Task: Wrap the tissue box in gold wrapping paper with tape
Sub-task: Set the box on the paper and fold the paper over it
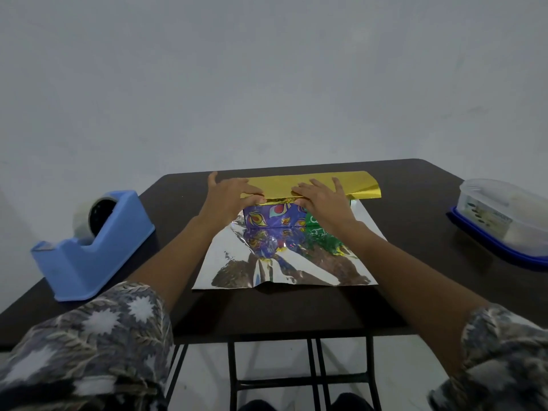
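The wrapping was at an early stage, by my reckoning. The gold wrapping paper (360, 185) lay spread on the dark desk (415, 232) with its silver underside up. The tissue box (272, 219) sat on it towards the far edge, about midway between left and right. The far flap of the sheet was folded over the top of the box, so its gold face showed there. The box's near side, purple and green with a bright pattern, was bare and mirrored in the foil in front of it. The left hand (231, 194) rested at the left end of that flap with its thumb splayed. Its fingers lay along the folded edge, but I could not tell whether its grip pinched the paper or only pressed it. The right hand (326, 200) lay flat with fingers spread, pressing the flap down on the box top and gripping nothing. I saw no tape on the paper. The blue tape dispenser (89, 241) stood well to the left, near that edge of the desk, and neither hand was on it. A lidded plastic container (501, 215) sat at the far right. So I judged one fold made and held. Not yet done were bringing the near half of the sheet up over the front, taping the seam, and folding and taping both open ends.
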### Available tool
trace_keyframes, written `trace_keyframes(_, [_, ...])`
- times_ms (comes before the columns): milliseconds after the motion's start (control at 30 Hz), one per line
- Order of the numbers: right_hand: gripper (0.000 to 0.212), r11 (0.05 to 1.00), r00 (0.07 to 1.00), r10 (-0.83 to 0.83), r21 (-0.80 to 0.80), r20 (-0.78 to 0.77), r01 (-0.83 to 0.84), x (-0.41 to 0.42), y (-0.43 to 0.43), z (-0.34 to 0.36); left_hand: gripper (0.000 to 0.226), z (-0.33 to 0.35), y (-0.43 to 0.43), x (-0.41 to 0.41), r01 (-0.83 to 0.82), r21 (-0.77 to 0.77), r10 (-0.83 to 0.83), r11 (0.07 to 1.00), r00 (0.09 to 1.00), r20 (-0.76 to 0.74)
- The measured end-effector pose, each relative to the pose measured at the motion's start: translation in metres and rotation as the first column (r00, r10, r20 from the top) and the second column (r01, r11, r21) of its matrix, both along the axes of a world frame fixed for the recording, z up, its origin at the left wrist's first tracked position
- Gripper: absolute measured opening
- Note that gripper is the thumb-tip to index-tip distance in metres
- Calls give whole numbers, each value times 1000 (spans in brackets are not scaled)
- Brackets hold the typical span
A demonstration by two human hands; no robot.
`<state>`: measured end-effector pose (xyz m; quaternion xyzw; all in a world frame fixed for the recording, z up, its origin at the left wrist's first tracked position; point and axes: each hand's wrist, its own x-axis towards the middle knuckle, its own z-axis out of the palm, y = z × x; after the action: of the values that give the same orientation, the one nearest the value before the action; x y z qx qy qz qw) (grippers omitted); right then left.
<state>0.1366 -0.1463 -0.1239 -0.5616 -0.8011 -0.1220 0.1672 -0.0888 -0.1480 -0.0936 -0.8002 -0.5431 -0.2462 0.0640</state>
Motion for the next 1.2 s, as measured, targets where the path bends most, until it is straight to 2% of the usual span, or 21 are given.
trace_keyframes(100, [46,1000,999,16,-2,39,-16,2,0,0,31,-1,-2,2,-5,29,10,1000,988,-154])
trace_keyframes(200, [48,1000,998,18,-6,62,-17,17,-1,1,31,-4,-1,1,5,48,5,999,980,-200])
trace_keyframes(300, [52,999,999,-32,15,-10,32,48,-6,-4,36,-6,0,-1,41,53,-30,998,982,-187])
trace_keyframes(400, [66,995,993,-94,-31,-76,92,81,-15,-13,33,-7,-1,-3,58,58,-39,997,960,-278])
trace_keyframes(467, [75,997,979,-73,-37,-190,67,94,-24,-15,32,-8,-1,-3,68,72,-41,995,945,-324])
trace_keyframes(567, [56,998,929,21,65,-369,3,94,-27,-6,31,-9,2,-4,76,86,-46,993,951,-306])
trace_keyframes(633, [46,995,914,72,96,-400,-36,87,-20,3,30,-10,3,-4,87,91,-56,992,953,-298])
trace_keyframes(767, [35,996,903,87,6,-421,-93,71,-13,9,29,-11,5,-4,87,99,-75,991,990,-119])
trace_keyframes(867, [33,992,820,95,-10,-564,-123,68,-14,5,35,-12,7,-5,119,110,-103,987,985,-139])
trace_keyframes(967, [30,987,794,126,-6,-595,-161,71,-6,-2,52,-14,6,-7,128,75,-122,989,989,-81])
trace_keyframes(1033, [29,987,805,126,-11,-580,-162,72,-6,-5,62,-15,5,-7,167,27,-168,986,983,70])
trace_keyframes(1133, [29,986,793,151,31,-590,-165,71,-8,-6,35,-10,-3,-3,186,-36,-158,982,909,386])
trace_keyframes(1200, [29,985,777,159,44,-609,-168,71,-7,-6,35,-7,-6,0,141,-37,-106,989,870,481])
